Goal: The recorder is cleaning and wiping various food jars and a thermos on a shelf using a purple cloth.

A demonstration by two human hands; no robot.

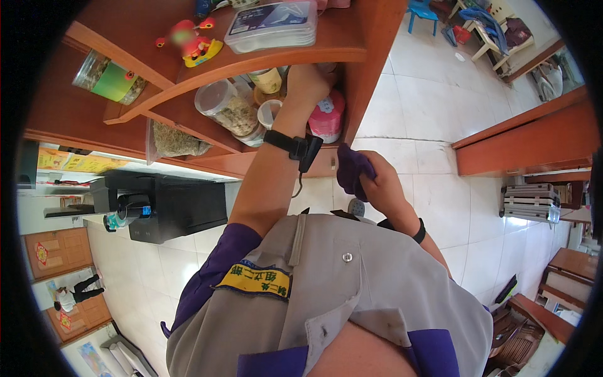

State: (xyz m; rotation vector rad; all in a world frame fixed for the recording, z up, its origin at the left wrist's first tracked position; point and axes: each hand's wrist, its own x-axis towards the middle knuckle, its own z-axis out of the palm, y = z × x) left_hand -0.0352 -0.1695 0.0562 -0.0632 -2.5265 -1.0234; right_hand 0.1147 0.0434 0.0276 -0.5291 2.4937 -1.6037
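Note:
My left hand reaches into a lower compartment of the wooden shelf unit, among jars. Its fingertips are hidden, so I cannot tell whether they grip anything. Just below that hand stands a round pink container. Left of my wrist are a clear plastic jar with dried contents, a small white-rimmed container and a can with a pale label. Outside the compartment, to the right, my right hand holds a bunched purple cloth.
Above the compartment sit a clear plastic case and a red toy figurine. A green-labelled jar and a bag of dried plant matter occupy neighbouring compartments. Black equipment stands left. Far left is another person.

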